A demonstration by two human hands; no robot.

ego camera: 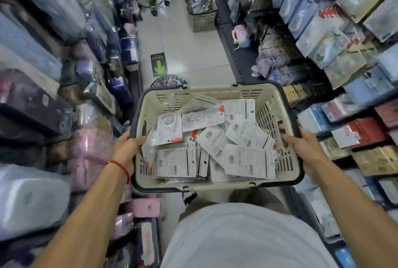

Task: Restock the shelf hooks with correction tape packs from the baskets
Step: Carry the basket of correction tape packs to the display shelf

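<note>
Beige basket [215, 92] with a dark rim, held up over the aisle floor [187, 52], near the camera and centred between the shelves. Left hand [126, 147] gripping the left rim, fingers curled over the edge; red string [119, 164] at its wrist. Right hand [301, 147] gripping the right rim, fingers hooked through the slotted wall. Inside — a loose heap of correction tape packs [215, 143], most lying barcode side up. Far along the aisle, 1 more basket [201, 20] standing on the floor.

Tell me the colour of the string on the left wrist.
Red string, clear in the head view.
</note>
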